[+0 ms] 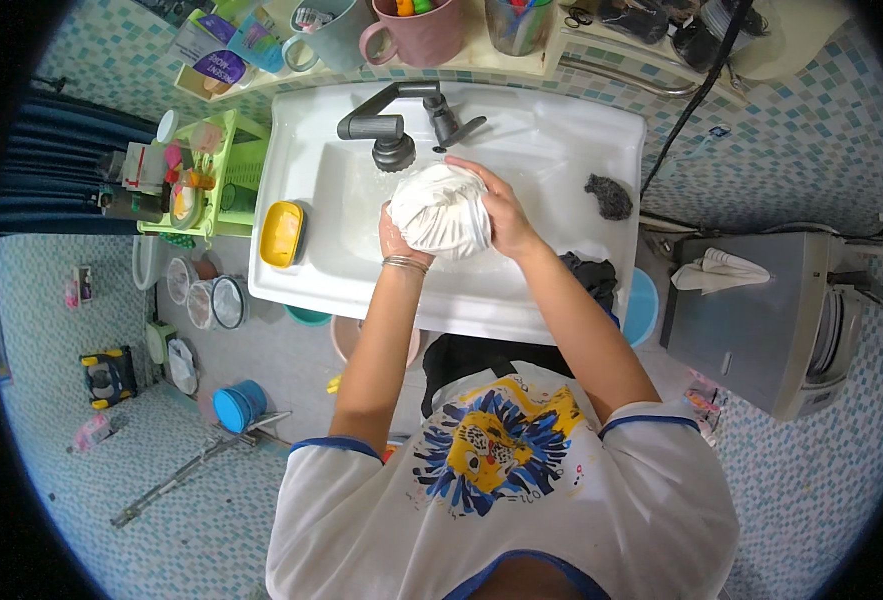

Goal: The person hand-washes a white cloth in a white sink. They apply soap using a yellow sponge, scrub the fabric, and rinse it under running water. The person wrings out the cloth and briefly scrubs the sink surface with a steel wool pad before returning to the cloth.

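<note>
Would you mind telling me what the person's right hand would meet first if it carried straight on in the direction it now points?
The right hand already rests on the bunched white cloth, pointing up and left. Beyond the cloth, it would probably meet the dark grey tap first, though depth is hard to judge from above.

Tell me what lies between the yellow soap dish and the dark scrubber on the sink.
In the head view: the white cloth, bunched between both hands.

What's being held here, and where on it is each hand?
A bunched white cloth over the sink: left hand grips its lower left side, right hand wraps its right side.
</note>
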`<state>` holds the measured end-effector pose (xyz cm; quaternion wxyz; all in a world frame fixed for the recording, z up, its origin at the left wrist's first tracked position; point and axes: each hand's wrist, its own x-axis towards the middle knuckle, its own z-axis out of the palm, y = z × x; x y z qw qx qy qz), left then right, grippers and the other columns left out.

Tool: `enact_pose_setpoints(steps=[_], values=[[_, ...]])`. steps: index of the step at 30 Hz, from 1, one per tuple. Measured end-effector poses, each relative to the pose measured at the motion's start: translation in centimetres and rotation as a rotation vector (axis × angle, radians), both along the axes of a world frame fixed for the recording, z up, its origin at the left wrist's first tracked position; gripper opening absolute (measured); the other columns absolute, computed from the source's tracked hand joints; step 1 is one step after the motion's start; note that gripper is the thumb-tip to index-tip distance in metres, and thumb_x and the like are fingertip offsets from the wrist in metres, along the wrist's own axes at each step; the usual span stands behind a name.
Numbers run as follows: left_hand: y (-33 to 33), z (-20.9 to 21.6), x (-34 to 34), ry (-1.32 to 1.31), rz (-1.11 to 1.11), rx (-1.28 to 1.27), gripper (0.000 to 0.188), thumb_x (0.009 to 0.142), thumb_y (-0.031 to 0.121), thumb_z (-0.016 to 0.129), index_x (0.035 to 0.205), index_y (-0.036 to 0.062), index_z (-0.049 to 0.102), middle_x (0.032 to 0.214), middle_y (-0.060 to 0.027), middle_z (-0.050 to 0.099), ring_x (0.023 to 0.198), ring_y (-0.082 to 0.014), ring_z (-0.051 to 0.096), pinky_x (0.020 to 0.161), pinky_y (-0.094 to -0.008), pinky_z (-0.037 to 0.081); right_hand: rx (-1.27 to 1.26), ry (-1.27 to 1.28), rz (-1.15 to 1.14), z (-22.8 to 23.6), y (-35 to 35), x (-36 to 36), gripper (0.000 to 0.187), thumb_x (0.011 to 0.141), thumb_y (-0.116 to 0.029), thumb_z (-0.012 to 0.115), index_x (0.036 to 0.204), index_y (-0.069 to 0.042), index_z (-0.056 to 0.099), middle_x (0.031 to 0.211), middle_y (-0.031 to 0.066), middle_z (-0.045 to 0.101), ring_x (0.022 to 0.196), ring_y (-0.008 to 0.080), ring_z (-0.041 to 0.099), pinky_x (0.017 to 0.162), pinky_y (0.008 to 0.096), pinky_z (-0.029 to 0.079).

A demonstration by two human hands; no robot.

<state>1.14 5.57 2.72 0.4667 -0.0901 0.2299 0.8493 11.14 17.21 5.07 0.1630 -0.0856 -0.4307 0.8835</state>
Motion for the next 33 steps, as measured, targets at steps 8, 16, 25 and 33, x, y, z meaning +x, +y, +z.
enact_pose_setpoints(steps=[8, 16, 25, 33], values=[[0.5, 0.1, 2.6, 0.114, 0.205, -0.373, 0.039, 0.089, 0.026, 0.039, 0.112, -0.0022, 0.05, 0.104, -0.0127, 0.059, 0.091, -0.0259, 0.06, 0.079, -0.0358, 0.049, 0.173, -0.171, -0.149, 0.0, -1.9, 1.4, 0.065, 0.067, -0.022, 0.071, 0.122, -0.002, 0.043, 0.112, 0.0098, 0.053, 0.103, 0.0175, 0.052, 0.089, 0.0283, 0.041], [1.2, 5.7, 6.3, 0.864, 0.507, -0.56, 0.025, 0.069, 0.0, 0.053, 0.093, -0.0061, 0.051, 0.082, -0.0068, 0.058, 0.074, -0.0137, 0.054, 0.07, -0.0255, 0.044, -0.656, -0.17, -0.098, 1.4, -1.3, -0.2, 0.042, 0.089, -0.038, 0.045, 0.104, 0.0, 0.056, 0.099, 0.0117, 0.061, 0.088, 0.0224, 0.061, 0.08, 0.035, 0.05], [0.5, 5.7, 4.6, 1.252, 0.386, -0.525, 0.026, 0.058, 0.009, 0.056, 0.082, -0.0023, 0.053, 0.074, -0.0073, 0.052, 0.066, -0.0166, 0.05, 0.064, -0.0278, 0.043, -0.675, -0.244, 0.169, -0.1, -0.4, -1.3, 0.039, 0.085, -0.034, 0.041, 0.101, -0.004, 0.059, 0.096, 0.0125, 0.062, 0.086, 0.0243, 0.061, 0.078, 0.0364, 0.05], [0.3, 5.2, 3.9, 1.477, 0.262, -0.568, 0.021, 0.057, 0.009, 0.053, 0.075, -0.0009, 0.051, 0.069, -0.0121, 0.048, 0.061, -0.0286, 0.046, 0.059, -0.0327, 0.041, -0.69, -0.365, 0.29, -2.6, -0.3, -1.5, 0.039, 0.084, -0.035, 0.038, 0.094, -0.005, 0.06, 0.09, 0.0118, 0.062, 0.079, 0.0242, 0.062, 0.072, 0.0382, 0.052]])
